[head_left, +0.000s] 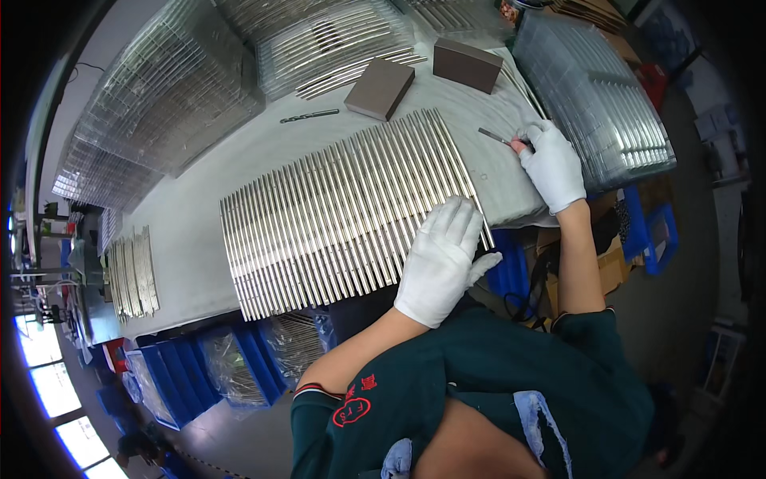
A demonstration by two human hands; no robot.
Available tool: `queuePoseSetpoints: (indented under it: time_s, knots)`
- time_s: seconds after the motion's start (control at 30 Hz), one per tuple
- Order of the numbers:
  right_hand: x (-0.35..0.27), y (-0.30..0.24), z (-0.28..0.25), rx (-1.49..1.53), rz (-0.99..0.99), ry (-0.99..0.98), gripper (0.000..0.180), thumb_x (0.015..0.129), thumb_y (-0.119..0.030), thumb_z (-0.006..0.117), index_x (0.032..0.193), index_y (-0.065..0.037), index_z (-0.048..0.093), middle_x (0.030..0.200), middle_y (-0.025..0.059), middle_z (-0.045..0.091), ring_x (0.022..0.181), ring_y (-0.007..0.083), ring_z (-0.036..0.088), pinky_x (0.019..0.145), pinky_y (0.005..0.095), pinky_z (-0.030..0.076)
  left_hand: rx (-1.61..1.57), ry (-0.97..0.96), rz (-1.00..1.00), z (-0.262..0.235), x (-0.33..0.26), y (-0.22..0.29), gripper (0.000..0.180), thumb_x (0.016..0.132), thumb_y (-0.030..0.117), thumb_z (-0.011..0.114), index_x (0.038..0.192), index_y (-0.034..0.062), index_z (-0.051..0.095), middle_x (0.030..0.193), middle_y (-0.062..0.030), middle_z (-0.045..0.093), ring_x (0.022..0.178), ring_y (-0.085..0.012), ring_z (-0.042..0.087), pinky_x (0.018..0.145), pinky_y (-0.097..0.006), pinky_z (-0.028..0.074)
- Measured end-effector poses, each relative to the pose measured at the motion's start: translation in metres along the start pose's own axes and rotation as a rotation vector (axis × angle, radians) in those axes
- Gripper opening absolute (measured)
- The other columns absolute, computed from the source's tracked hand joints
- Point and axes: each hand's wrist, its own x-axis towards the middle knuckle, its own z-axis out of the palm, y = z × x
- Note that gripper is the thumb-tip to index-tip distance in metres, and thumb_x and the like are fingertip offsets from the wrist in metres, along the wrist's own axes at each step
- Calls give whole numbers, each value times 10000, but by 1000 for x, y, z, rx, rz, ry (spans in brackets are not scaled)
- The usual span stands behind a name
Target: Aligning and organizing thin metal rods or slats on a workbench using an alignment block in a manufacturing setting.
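Observation:
A row of shiny metal rods point(335, 215) lies side by side across the pale cloth on the table. My gloved left hand point(443, 259) rests flat on the rods at the row's right end, its fingers stretched out. To the right of the row, my gloved right hand point(552, 164) is closed around a slim tool with a thin grey metal blade point(493, 136) that points left. Most of its handle is hidden by the fingers; something pinkish shows at the grip, and I cannot tell what it is.
Two brown blocks point(381, 89) and a drill bit point(309, 116) lie beyond the rods. Clear plastic trays stand stacked at the left point(171, 88) and right point(594, 100). A smaller rod bundle point(134, 274) lies far left. Blue bins point(191, 375) stand below the table's near edge.

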Motion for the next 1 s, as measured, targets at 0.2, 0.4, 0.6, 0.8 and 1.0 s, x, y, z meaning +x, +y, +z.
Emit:
queuePoseSetpoints:
  time_s: [0.2, 0.4, 0.6, 0.8, 1.0]
  knots:
    - [6, -9, -4, -30, -10, 80, 217, 864, -248, 693, 1002, -80, 699, 1119, 122, 641, 976, 336, 648, 840, 423, 519, -3, 19, 26, 1, 10, 2, 657, 757, 283, 779, 1269, -29, 511, 1294, -202, 544, 1259, -369, 489, 1076, -453, 389]
    - [38, -63, 5, 197, -431, 118, 422, 853, -295, 700, 1215, -87, 640, 1270, 107, 613, 1093, 313, 627, 946, 398, 504, 54, 13, 52, 5, 4, -2, 675, 730, 207, 763, 1304, -26, 496, 1318, -203, 525, 1280, -368, 474, 1110, -458, 364]
    - [104, -86, 19, -22, -587, 412, 682, 782, -391, 768, 1350, -91, 539, 1381, 131, 526, 1320, 312, 462, 1054, 429, 439, 75, 13, 66, 11, 4, -5, 544, 798, 143, 625, 1291, -45, 491, 1324, -196, 515, 1304, -346, 449, 1139, -445, 337]
    - [104, -28, -8, -226, -108, -45, 646, 853, -325, 708, 1444, -234, 466, 1330, 136, 566, 1093, 338, 628, 936, 416, 512, 53, 58, 66, 12, 6, -4, 601, 742, 130, 687, 1289, -35, 501, 1314, -193, 520, 1285, -351, 463, 1125, -449, 356]
    - [60, -20, -12, 37, -229, 177, 528, 883, -236, 658, 1385, -328, 521, 1165, 126, 634, 962, 365, 657, 844, 428, 548, 77, 82, 62, 10, 5, -4, 679, 677, 125, 746, 1294, -27, 507, 1324, -189, 518, 1263, -353, 483, 1107, -443, 383]
